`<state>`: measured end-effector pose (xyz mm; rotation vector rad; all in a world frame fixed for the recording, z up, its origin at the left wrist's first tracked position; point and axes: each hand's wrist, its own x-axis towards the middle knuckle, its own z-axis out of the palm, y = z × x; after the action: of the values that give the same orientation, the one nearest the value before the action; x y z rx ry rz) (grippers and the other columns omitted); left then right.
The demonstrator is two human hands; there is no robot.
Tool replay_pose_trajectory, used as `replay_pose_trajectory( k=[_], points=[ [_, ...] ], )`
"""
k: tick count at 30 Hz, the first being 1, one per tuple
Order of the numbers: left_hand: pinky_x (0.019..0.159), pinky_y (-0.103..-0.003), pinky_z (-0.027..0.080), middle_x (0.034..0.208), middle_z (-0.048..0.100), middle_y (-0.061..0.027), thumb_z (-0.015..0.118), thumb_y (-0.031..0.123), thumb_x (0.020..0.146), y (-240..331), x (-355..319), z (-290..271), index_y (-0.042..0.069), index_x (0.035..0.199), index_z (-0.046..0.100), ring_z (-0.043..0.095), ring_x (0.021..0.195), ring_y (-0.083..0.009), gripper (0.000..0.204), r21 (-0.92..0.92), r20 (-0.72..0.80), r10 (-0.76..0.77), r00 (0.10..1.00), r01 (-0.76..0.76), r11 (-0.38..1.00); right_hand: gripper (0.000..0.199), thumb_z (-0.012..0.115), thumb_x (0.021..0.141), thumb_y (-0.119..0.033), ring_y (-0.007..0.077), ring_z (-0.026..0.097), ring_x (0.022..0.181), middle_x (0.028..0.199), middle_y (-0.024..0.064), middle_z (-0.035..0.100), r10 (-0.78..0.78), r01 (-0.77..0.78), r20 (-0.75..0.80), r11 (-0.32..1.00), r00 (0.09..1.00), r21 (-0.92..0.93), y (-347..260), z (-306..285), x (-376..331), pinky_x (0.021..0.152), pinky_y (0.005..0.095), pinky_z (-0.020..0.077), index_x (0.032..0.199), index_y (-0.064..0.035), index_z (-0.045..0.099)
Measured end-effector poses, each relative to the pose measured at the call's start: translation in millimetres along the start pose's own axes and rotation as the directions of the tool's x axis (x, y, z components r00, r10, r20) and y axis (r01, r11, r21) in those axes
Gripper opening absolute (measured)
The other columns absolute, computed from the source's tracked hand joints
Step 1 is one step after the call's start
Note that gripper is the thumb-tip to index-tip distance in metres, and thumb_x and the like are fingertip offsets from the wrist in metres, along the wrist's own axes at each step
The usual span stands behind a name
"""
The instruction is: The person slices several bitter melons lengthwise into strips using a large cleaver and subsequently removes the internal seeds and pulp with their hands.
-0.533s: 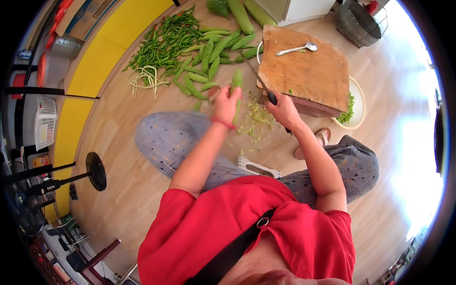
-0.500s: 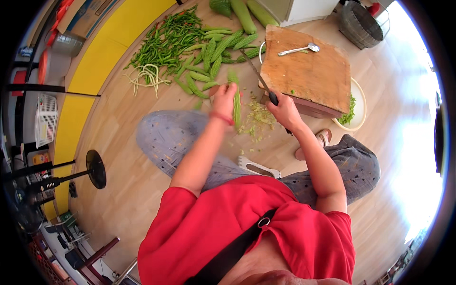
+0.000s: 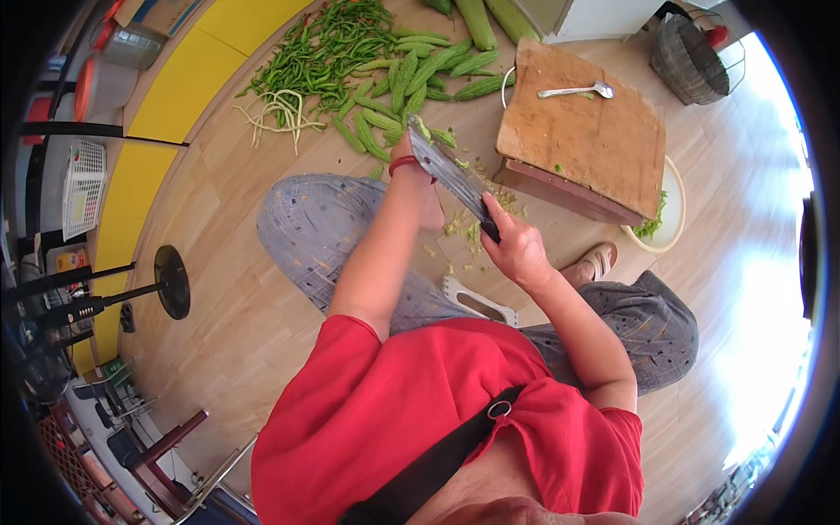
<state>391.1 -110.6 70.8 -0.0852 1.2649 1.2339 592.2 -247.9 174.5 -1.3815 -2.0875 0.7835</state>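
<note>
My right hand (image 3: 518,249) grips a large knife (image 3: 455,179) by its dark handle. The blade slants up and left across my left hand (image 3: 404,147), which wears a red band at the wrist. Its fingers are mostly hidden behind the blade. At the blade's tip, by those fingers, shows a pale green piece of vegetable (image 3: 421,128); whether the hand grips it is unclear. Just beyond lie several bumpy green bitter melons (image 3: 401,80) on the floor. Pale green scraps (image 3: 468,229) are strewn below the knife.
A heap of green chilies (image 3: 328,57) and some pale long beans (image 3: 278,118) lie at far left. On the right, a wooden board (image 3: 582,131) bears a metal spoon (image 3: 577,90). Beside it stand a white basin (image 3: 672,223) and a dark basket (image 3: 691,61). A fan (image 3: 172,282) stands left.
The long green melon that was upright in my left hand no longer shows there. My right hand has swung the knife from beside the board leftward, over my left hand. The view has shifted slightly.
</note>
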Motion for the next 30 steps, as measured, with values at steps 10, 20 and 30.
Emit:
replay_pose_trajectory(
  k=[10, 20, 30],
  points=[
    [0.07, -0.044, 0.046, 0.097, 0.055, -0.0137, 0.058, 0.044, 0.076, 2, -33, 13, 0.015, 0.099, 0.053, 0.053, 0.083, -0.0292, 0.037, -0.087, 0.227, 0.064, 0.972, -0.045, 0.995, 0.064, 0.064, 0.071, -0.014, 0.0318, 0.058, 0.066, 0.078, 0.0158, 0.057, -0.105, 0.108, 0.032, 0.983, 0.994, -0.146, 9, 4, 4, 0.056, 0.0413, 0.0479, 0.128, -0.0006, 0.037],
    [0.067, -0.037, 0.045, 0.09, 0.056, -0.0112, 0.059, 0.03, 0.076, -55, -17, -30, 0.009, 0.096, 0.053, 0.054, 0.079, -0.0253, 0.029, 0.552, 0.264, -0.007, 0.964, -0.145, 0.821, 0.061, 0.063, 0.073, -0.012, 0.0374, 0.058, 0.067, 0.084, 0.0196, 0.059, 0.01, -0.002, 0.049, 0.985, 0.999, -0.17, 2, 20, 15, 0.059, 0.0437, 0.0479, 0.129, -0.005, 0.038],
    [0.048, -0.031, 0.043, 0.068, 0.053, -0.0056, 0.054, 0.039, 0.084, -22, -19, -11, 0.008, 0.082, 0.051, 0.053, 0.055, -0.0182, 0.032, 0.092, 0.075, -0.005, 0.997, -0.002, 0.996, 0.045, 0.057, 0.078, -0.022, 0.0336, 0.062, 0.072, 0.077, 0.0224, 0.061, 0.313, -0.329, 0.105, 0.911, 0.944, 0.249, 4, 9, 33, 0.068, 0.0388, 0.0478, 0.118, -0.0031, 0.052]
  ],
)
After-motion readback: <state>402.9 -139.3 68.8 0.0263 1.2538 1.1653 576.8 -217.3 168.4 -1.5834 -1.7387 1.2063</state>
